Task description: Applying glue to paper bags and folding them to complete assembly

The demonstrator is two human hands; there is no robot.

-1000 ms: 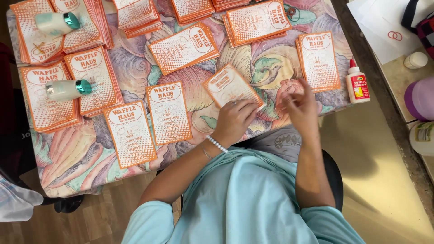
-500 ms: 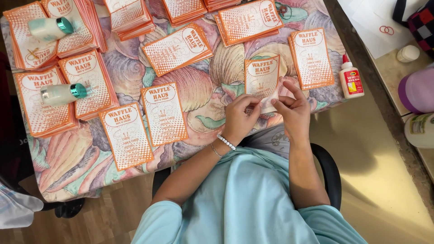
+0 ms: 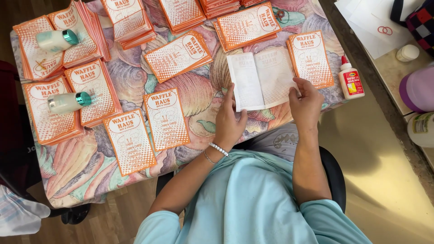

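Note:
My left hand point(image 3: 229, 122) and my right hand point(image 3: 306, 101) hold one paper sheet point(image 3: 262, 77) unfolded, its pale inner side up and a crease down its middle. The left thumb pinches the lower left edge, the right fingers grip the right edge. The sheet hovers over a table with a shell-patterned cloth point(image 3: 194, 92). An orange-and-white printed card stack point(image 3: 311, 58) lies just right of the sheet, and a single printed card point(image 3: 166, 118) lies left of my left hand.
Several stacks of orange printed cards point(image 3: 246, 25) cover the table. Two pale bottles with teal caps point(image 3: 68, 101) point(image 3: 56, 39) rest on the left stacks. A small white glue bottle with a red cap point(image 3: 351, 81) stands at the table's right edge. A counter point(image 3: 389, 68) runs along the right.
The paper was lifted from the table, turned upright, then unfolded so its pale inner side faces up. Both hands moved up and apart along its edges.

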